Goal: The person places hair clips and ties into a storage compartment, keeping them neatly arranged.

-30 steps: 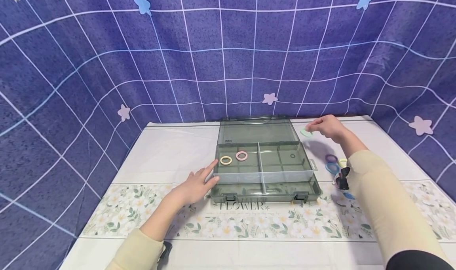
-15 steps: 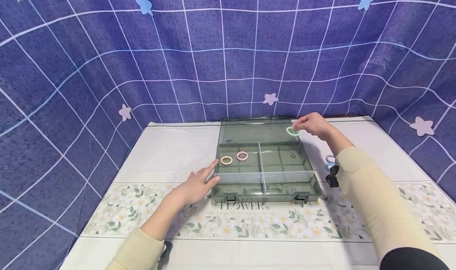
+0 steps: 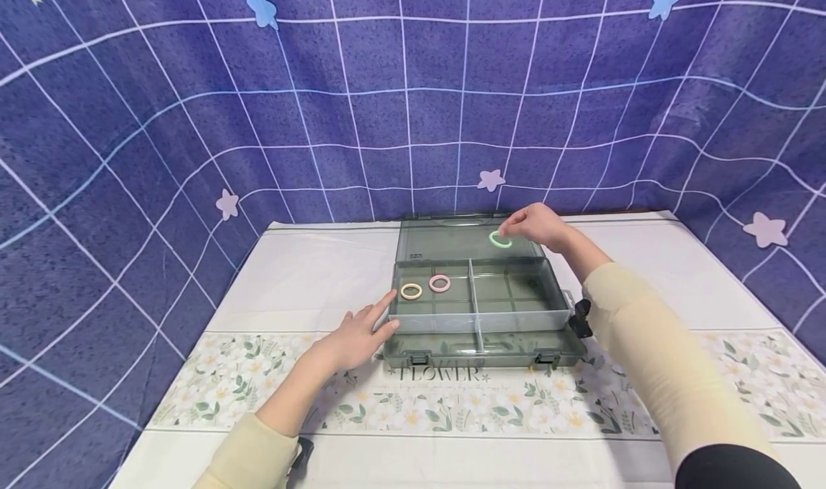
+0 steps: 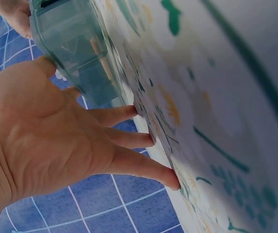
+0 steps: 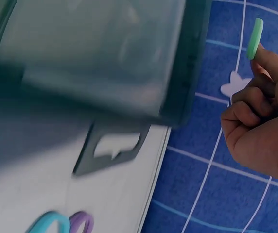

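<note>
Between thumb and finger my right hand (image 3: 538, 225) pinches a light green ring (image 3: 500, 241), held above the opened lid of a grey-green clear plastic box (image 3: 516, 281). The right wrist view shows this green ring (image 5: 255, 39) nearly edge-on at the fingertips. My left hand (image 3: 353, 337) lies with fingers spread at the box's left side, index finger and thumb touching it. In the left wrist view the other fingertips (image 4: 170, 180) rest on the cloth. A cream ring (image 3: 411, 291) and a pink ring (image 3: 440, 283) lie in the back left compartment.
A blue ring (image 5: 51, 223) and a purple ring (image 5: 83, 222) lie on the cloth right of the box; the right forearm hides them in the head view. A flower-printed tablecloth (image 3: 271, 388) covers the table. A purple-blue grid curtain (image 3: 361, 116) hangs behind.
My right hand has carried the green ring leftward from right of the box to over its lid. The left hand has stayed at the box's side.
</note>
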{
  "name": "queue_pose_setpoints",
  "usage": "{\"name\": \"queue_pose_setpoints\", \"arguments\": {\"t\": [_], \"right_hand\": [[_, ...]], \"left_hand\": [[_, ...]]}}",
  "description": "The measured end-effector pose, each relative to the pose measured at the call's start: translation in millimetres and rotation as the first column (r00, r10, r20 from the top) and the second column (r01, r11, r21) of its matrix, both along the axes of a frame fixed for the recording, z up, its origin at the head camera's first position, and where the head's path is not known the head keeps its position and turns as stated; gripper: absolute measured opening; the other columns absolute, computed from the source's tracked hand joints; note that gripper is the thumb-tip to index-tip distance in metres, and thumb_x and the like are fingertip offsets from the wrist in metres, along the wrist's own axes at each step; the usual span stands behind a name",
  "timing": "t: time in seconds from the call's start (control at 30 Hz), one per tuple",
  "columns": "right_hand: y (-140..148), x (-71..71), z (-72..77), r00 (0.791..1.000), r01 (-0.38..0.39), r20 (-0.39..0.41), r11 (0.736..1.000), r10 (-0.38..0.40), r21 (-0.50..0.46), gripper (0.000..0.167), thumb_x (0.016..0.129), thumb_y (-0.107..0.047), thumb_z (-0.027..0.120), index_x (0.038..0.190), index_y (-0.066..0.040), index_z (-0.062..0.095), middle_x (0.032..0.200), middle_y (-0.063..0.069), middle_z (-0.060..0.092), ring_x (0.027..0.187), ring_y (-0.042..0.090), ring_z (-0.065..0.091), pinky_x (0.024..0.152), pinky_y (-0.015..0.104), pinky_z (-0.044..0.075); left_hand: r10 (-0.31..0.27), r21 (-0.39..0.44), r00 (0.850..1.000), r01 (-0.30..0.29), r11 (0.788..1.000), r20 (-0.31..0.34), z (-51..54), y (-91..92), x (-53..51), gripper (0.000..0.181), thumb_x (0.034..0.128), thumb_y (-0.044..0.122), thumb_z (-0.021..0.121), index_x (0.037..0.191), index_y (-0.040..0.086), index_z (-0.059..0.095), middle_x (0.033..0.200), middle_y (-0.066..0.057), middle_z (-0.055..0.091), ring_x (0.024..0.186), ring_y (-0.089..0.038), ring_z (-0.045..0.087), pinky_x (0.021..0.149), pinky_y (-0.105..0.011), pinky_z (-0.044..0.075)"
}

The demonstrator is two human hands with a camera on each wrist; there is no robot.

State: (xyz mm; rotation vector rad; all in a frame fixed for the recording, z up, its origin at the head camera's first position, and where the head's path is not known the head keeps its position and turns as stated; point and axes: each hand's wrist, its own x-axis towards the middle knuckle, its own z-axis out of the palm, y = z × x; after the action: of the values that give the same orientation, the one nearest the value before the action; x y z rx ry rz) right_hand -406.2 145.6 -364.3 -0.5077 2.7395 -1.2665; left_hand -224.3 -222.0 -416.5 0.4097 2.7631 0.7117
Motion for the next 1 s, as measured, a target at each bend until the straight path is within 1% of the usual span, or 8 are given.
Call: {"name": "queue_pose_setpoints", "arguments": {"t": [0.07, 0.17, 0.2, 0.37, 0.47, 0.57, 0.73, 1.0], "right_hand": [[-6.6, 0.3, 0.8, 1.000, -0.009, 0.007, 1.000, 0.009, -0.006, 0.019, 0.090, -0.018, 0.076, 0.100, -0.002, 0.081, 0.091, -0.001, 0.074, 0.083, 0.012, 0.050, 0.077, 0.031, 0.042], [-15.4, 0.4, 1.9, 1.000, -0.015, 0.015, 1.000, 0.015, -0.004, 0.018, 0.090, -0.016, 0.075, 0.100, -0.003, 0.081, 0.096, 0.004, 0.076, 0.088, 0.016, 0.054, 0.082, 0.033, 0.044], [-18.5, 0.9, 2.6, 1.000, -0.024, 0.013, 1.000, 0.024, -0.002, 0.018, 0.090, -0.016, 0.075, 0.101, -0.002, 0.081, 0.102, 0.004, 0.077, 0.095, 0.016, 0.056, 0.088, 0.033, 0.044], [-34.1, 1.9, 3.2, 0.998, -0.058, 0.019, 0.998, 0.057, 0.010, 0.017, 0.089, -0.016, 0.077, 0.098, -0.003, 0.081, 0.105, 0.009, 0.077, 0.111, 0.024, 0.062, 0.101, 0.040, 0.045], [-42.2, 3.8, 2.2, 0.997, -0.081, 0.020, 0.996, 0.080, 0.023, 0.016, 0.088, -0.016, 0.077, 0.098, -0.004, 0.081, 0.105, 0.009, 0.077, 0.115, 0.028, 0.063, 0.104, 0.044, 0.045], [-50.0, 6.3, -0.6, 0.995, -0.094, 0.023, 0.995, 0.093, 0.034, 0.015, 0.087, -0.015, 0.078, 0.097, -0.005, 0.082, 0.104, 0.007, 0.077, 0.115, 0.029, 0.063, 0.105, 0.044, 0.045], [-62.1, 11.1, -6.1, 0.992, -0.126, 0.023, 0.991, 0.125, 0.044, 0.016, 0.085, -0.014, 0.080, 0.096, -0.004, 0.082, 0.100, 0.006, 0.077, 0.108, 0.025, 0.066, 0.100, 0.042, 0.048], [-72.4, 9.9, -7.0, 0.987, -0.161, 0.025, 0.986, 0.160, 0.046, 0.014, 0.084, -0.014, 0.082, 0.094, -0.005, 0.082, 0.090, 0.003, 0.078, 0.102, 0.023, 0.066, 0.096, 0.040, 0.050]], "left_hand": [[0.004, 0.004, 1.000, -0.004, 1.000, 0.001, 0.4, 0.6, -0.3, 0.067, 0.1095, 0.051, 0.030, 0.165, 0.022, 0.006, 0.164, -0.019, 0.026, 0.150, -0.041, 0.020, 0.120, -0.064, -0.001], [0.011, 0.015, 1.000, -0.011, 1.000, 0.007, 1.6, 1.9, -0.8, 0.066, 0.1096, 0.049, 0.032, 0.165, 0.023, 0.007, 0.163, -0.020, 0.027, 0.150, -0.042, 0.022, 0.120, -0.063, -0.001], [0.013, 0.017, 1.000, -0.013, 1.000, 0.008, 2.1, 2.4, -1.0, 0.066, 0.1096, 0.049, 0.033, 0.165, 0.023, 0.007, 0.163, -0.021, 0.027, 0.150, -0.042, 0.022, 0.120, -0.063, -0.001], [0.015, 0.018, 1.000, -0.015, 1.000, 0.000, 3.9, 3.5, -1.4, 0.065, 0.1100, 0.046, 0.034, 0.165, 0.022, 0.008, 0.162, -0.022, 0.028, 0.149, -0.042, 0.024, 0.120, -0.063, -0.001], [0.014, 0.017, 1.000, -0.014, 1.000, 0.001, 3.9, 3.4, -1.3, 0.066, 0.1100, 0.047, 0.033, 0.165, 0.022, 0.008, 0.162, -0.021, 0.028, 0.149, -0.042, 0.024, 0.120, -0.063, 0.000], [0.016, 0.017, 1.000, -0.016, 1.000, 0.002, 3.1, 2.7, -0.3, 0.065, 0.1099, 0.047, 0.033, 0.165, 0.023, 0.008, 0.162, -0.022, 0.028, 0.148, -0.045, 0.024, 0.120, -0.064, 0.000], [0.020, 0.016, 1.000, -0.020, 1.000, 0.001, 1.0, 1.5, 1.7, 0.066, 0.1096, 0.048, 0.033, 0.165, 0.022, 0.010, 0.162, -0.021, 0.028, 0.149, -0.045, 0.022, 0.119, -0.064, 0.001], [0.028, 0.023, 1.000, -0.028, 0.999, -0.003, -0.5, 0.5, 0.2, 0.066, 0.1091, 0.050, 0.033, 0.165, 0.024, 0.009, 0.163, -0.019, 0.028, 0.150, -0.043, 0.021, 0.120, -0.063, 0.000]]}}
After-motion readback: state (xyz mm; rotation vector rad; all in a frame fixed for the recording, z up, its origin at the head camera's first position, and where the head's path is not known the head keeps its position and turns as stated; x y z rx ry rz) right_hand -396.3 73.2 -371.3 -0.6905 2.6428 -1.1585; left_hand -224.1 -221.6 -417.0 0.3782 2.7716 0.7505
